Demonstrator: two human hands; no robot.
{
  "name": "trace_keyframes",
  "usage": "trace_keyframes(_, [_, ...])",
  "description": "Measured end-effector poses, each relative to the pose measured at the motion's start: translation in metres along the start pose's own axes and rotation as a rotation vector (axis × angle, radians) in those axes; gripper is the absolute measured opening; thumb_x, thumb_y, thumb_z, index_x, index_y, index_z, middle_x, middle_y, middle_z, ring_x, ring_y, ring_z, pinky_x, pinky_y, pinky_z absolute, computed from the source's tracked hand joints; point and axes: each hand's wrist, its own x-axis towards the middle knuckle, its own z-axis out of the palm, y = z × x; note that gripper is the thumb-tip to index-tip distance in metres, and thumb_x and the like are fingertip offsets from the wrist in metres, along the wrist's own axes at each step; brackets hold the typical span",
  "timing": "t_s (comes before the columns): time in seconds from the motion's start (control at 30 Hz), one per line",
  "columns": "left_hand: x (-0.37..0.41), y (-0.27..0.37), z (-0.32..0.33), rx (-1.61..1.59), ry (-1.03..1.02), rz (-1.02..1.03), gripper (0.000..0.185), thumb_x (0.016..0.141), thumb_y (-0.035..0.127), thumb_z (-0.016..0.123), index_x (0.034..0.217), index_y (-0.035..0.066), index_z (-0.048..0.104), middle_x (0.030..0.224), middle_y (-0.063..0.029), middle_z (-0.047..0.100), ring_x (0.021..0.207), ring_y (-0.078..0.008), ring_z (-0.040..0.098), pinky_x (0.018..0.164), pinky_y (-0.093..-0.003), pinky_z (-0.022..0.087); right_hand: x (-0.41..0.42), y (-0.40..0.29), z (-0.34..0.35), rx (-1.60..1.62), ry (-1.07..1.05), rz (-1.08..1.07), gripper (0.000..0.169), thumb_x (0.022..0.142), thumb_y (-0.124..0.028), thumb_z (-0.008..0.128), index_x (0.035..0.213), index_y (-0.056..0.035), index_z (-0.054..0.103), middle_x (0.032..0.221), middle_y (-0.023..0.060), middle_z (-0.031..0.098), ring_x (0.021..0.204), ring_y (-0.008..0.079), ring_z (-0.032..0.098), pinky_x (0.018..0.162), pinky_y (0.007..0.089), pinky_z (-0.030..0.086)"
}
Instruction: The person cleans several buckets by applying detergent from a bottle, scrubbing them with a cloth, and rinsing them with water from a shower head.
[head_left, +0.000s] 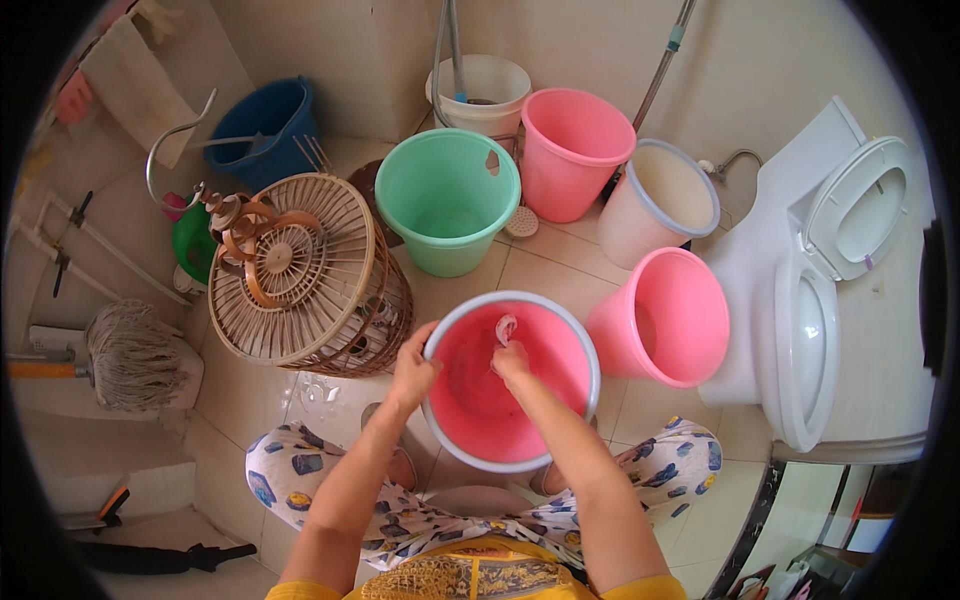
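A pink plastic bucket with a grey rim (564, 433) stands on the floor between my feet. My left hand (417, 371) grips its rim on the left side. Inside the bucket, my right hand (511, 360) is closed on a small whitish cloth (506, 328), part of which sticks out beyond my fist. The bucket's inner wall looks wet, and small dark specks show on it. To the left, close to my left hand, stands a round bamboo birdcage (300, 262) with a metal hook on top.
A green bucket (448, 247) with a chipped wall stands ahead. Around it are a pink bucket (574, 176), a whitish one (660, 202), another pink one (637, 322) and a blue one (262, 120). A toilet (806, 337) is at right, a string mop (135, 356) at left.
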Motion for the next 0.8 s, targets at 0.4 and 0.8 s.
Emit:
trace_keyframes(0.4, [-0.041, 0.013, 0.000, 0.037, 0.004, -0.048, 0.061, 0.070, -0.016, 0.043, 0.128, -0.002, 0.050, 0.116, -0.0057, 0.061, 0.109, -0.0129, 0.056, 0.093, -0.0224, 0.042, -0.080, -0.039, 0.085, 0.504, -0.441, -0.292, 0.028, 0.094, -0.015, 0.048, 0.117, -0.0043, 0.057, 0.113, 0.0129, 0.061, 0.106, 0.0237, 0.058, 0.090, 0.0337, 0.047])
trace_keyframes(0.8, [-0.036, 0.008, 0.004, 0.130, -0.006, -0.015, 0.060, 0.070, -0.013, 0.043, 0.128, -0.003, 0.050, 0.114, -0.0069, 0.061, 0.107, -0.0132, 0.056, 0.090, -0.0222, 0.043, -0.042, 0.018, 0.074, -0.519, 0.003, -0.637, 0.029, 0.099, -0.020, 0.038, 0.121, -0.0046, 0.051, 0.119, 0.0142, 0.055, 0.112, 0.0234, 0.053, 0.095, 0.0362, 0.045])
